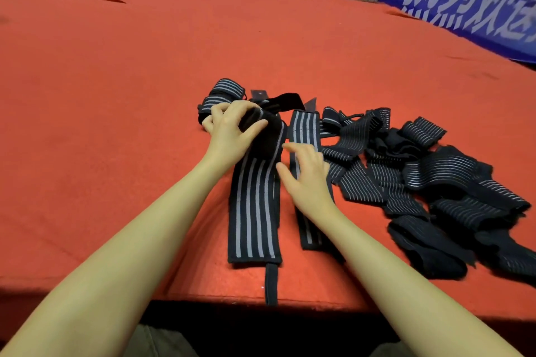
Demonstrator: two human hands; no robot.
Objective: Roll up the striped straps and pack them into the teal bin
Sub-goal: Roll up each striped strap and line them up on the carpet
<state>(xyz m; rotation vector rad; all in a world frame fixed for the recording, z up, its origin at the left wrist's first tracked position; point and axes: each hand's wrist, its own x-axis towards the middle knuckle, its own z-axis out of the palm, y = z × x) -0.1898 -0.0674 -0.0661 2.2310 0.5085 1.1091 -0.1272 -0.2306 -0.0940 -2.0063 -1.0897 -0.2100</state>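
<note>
The left hand (232, 130) grips a strap's (255, 197) rolled end, hiding it; the right hand (304, 177), at 3 o'clock, hovers with loose fingers, blurred.

Both forearms are bare with no sleeves in view, and olive-drab trousers (156, 342) cover the lap

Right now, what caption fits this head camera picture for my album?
Left hand rolling a striped strap on the red table, right hand open.
</note>
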